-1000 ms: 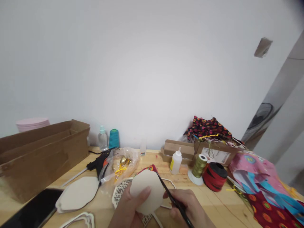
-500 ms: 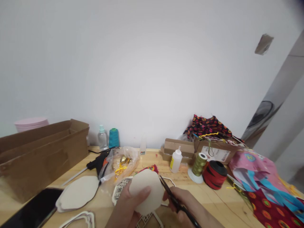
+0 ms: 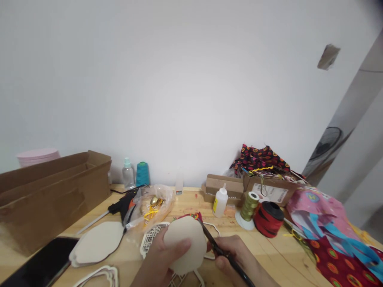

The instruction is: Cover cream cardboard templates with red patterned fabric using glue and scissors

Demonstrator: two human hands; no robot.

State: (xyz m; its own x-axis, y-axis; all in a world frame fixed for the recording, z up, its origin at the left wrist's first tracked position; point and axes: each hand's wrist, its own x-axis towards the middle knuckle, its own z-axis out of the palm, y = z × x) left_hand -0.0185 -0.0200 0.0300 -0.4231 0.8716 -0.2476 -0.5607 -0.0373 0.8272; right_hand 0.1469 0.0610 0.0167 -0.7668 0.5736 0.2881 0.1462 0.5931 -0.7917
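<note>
A pale, scallop-edged flat piece (image 3: 187, 251) is gripped in my left hand (image 3: 163, 259), the thumb across its face. Red patterned fabric (image 3: 198, 216) shows behind its top edge. My right hand (image 3: 235, 257) is closed around a slim black tool (image 3: 229, 257), whose tip lies at the fabric by the piece's upper right edge; the tool looks like scissors or tweezers, I cannot tell which. Beneath and beside my hands are pale lattice frames (image 3: 151, 235), partly hidden.
Pale cut pieces (image 3: 97, 243), a phone (image 3: 38, 261) and a cardboard box (image 3: 56, 195) are at left. A plastic bag (image 3: 158, 203) lies behind my hands. Right stand a glue bottle (image 3: 220, 202), green thread (image 3: 249, 207), a red spool (image 3: 268, 219) and fabrics (image 3: 341, 255).
The held piece has dropped slightly and tilted, and more red fabric shows at its upper right. The view has shifted a little.
</note>
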